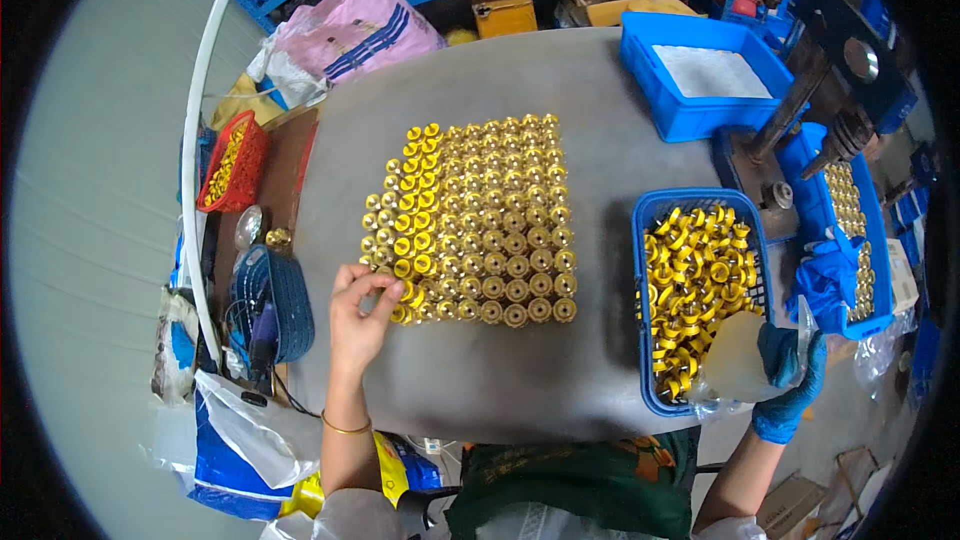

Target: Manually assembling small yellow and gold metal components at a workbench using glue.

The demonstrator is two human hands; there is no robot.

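Observation:
Rows of round brass fittings point(515, 240) stand on the grey table, packed close together. Along their left side, several carry yellow ringed pieces point(412, 195) on top. My bare left hand point(362, 315) is at the near left corner of the block, thumb and forefinger pinched on a yellow-ringed piece point(400, 312) among the fittings. In a blue glove, my right hand point(790, 390) grips a translucent plastic bag point(745, 355) over the near right corner of a blue basket point(641, 340). Loose yellow-ringed pieces point(695, 280) fill that basket. The bag's contents cannot be made out.
A blue tray point(645, 70) with a white sheet sits far right, near a dark metal press point(770, 170). Another blue bin point(870, 325) holds more brass fittings. At left are a red basket point(245, 195) of yellow pieces and a dark blue basket point(290, 305).

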